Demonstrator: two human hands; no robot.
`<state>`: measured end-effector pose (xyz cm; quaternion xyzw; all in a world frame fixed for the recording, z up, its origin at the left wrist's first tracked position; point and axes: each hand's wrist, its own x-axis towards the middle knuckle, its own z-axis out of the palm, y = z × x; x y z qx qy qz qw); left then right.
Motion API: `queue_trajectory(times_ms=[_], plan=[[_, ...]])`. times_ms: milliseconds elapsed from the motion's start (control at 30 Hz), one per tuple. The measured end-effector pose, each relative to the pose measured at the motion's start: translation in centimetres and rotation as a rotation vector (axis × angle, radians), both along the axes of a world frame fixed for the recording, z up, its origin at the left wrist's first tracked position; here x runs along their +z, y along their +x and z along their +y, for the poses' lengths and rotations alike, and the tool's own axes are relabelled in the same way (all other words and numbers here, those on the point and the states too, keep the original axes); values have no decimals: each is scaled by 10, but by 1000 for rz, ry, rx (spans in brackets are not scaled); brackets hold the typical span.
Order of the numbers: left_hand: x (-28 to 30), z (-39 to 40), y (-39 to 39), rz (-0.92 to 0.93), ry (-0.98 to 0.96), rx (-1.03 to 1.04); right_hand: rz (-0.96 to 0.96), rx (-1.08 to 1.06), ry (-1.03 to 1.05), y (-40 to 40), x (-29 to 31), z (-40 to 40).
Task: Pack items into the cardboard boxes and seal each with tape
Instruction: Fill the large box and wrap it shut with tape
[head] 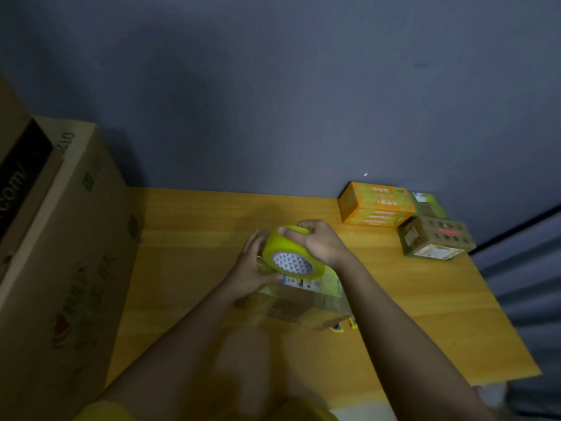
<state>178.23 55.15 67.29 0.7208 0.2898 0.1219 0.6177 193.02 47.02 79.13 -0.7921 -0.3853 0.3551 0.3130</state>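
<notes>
A small cardboard box lies in the middle of the wooden table, with shiny clear tape across its top. My right hand grips a yellow-green tape roll from above and holds it over the box's far left part. My left hand lies with straight fingers against the box's left end, beside the roll. The roll hides part of the box's top.
A large printed cardboard carton stands at the table's left edge. At the back right lie an orange packet, a green packet and a brown box. Small yellow items peek from under the small box. A dark wall rises behind.
</notes>
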Motion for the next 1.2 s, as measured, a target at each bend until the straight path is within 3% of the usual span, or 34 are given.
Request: queue_trajectory(times_ms=[67,167,267,333,467,533,733,933,1200], plan=[[-3,-5,-2,-45,-152,87,105,29,33,5,3,-4],[-6,-4,-1,-40,-134,63,166,74,53,16,3,-16],[-6,-4,-2,-43,-106,73,-128,154,-17,29,17,-31],[-5,-4,0,-18,-128,90,-367,157,-176,52,26,-50],[2,-4,3,0,-148,99,-502,82,-395,103,38,-109],[4,-6,3,17,-154,84,-495,70,-483,109,27,-125],[17,-11,5,108,-163,41,-377,50,-488,112,-17,-139],[26,-8,3,225,-114,-47,-395,73,-481,119,-29,-136],[27,-11,7,195,-117,-10,-381,121,-438,129,-55,-135]])
